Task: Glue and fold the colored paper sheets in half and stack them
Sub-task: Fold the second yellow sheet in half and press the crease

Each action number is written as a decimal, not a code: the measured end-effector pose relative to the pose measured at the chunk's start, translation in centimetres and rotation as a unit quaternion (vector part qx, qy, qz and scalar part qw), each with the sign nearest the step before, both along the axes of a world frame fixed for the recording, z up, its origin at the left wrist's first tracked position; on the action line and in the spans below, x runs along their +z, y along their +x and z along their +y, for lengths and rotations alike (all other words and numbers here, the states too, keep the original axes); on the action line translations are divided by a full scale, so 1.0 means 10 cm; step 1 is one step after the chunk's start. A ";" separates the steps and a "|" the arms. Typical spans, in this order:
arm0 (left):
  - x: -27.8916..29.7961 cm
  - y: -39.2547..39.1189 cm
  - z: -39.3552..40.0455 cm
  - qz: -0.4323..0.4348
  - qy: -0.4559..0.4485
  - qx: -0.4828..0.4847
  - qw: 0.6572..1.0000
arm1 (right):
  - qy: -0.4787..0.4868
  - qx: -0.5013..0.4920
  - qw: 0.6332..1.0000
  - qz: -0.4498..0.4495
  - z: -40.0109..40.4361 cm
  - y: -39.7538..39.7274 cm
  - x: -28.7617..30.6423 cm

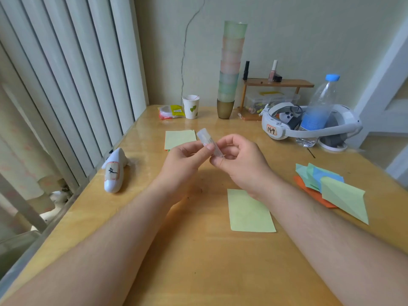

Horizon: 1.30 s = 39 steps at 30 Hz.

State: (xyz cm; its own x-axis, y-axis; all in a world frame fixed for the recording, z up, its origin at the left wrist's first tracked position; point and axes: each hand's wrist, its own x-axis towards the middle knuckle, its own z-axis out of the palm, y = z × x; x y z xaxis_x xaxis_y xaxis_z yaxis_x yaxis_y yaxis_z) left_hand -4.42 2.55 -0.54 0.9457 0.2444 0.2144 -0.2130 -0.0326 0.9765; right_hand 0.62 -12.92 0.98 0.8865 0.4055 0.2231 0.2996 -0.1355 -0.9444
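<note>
Above the middle of the wooden table point(198, 250) both my hands hold a translucent glue stick point(205, 138). My left hand point(185, 157) pinches its middle with thumb and fingers. My right hand point(238, 160) grips its lower end with curled fingers. A light green folded sheet point(250, 212) lies flat below my right wrist. Another light green sheet point(180, 139) tops a small stack beyond my left hand. At the right lies a loose pile of creased coloured sheets point(331, 188), green, blue and orange.
A white controller point(113, 171) lies near the table's left edge. At the back stand a paper cup point(191, 107), a tall stack of plastic cups point(230, 69), a small wooden shelf point(278, 83), a white headset point(309, 123) and a water bottle point(318, 109).
</note>
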 end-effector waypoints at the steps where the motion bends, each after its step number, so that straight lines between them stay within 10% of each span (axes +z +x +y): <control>1: -0.01 0.00 0.01 0.000 0.006 0.011 1.000 | -0.028 -0.012 0.999 -0.024 0.02 0.01 -0.02; 14: -0.02 0.01 0.42 0.084 0.344 0.231 0.906 | -0.329 -0.089 0.927 -0.155 -0.71 0.32 -0.13; 33: -0.07 0.01 0.44 0.126 0.402 0.225 0.879 | -0.420 -0.093 0.880 -0.202 -0.98 0.33 -0.31; 39: -0.05 -0.06 0.19 -0.063 0.383 0.308 0.869 | -0.314 -0.128 0.912 -0.229 -1.30 0.15 -0.07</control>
State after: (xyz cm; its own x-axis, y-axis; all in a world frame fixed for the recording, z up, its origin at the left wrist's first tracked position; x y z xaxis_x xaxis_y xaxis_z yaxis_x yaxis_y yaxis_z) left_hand -5.05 4.48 -1.01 0.6432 0.4357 0.6297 -0.0282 -0.8083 0.5881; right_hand 2.10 -25.93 0.33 0.8423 0.3741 0.3881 0.5260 -0.7278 -0.4401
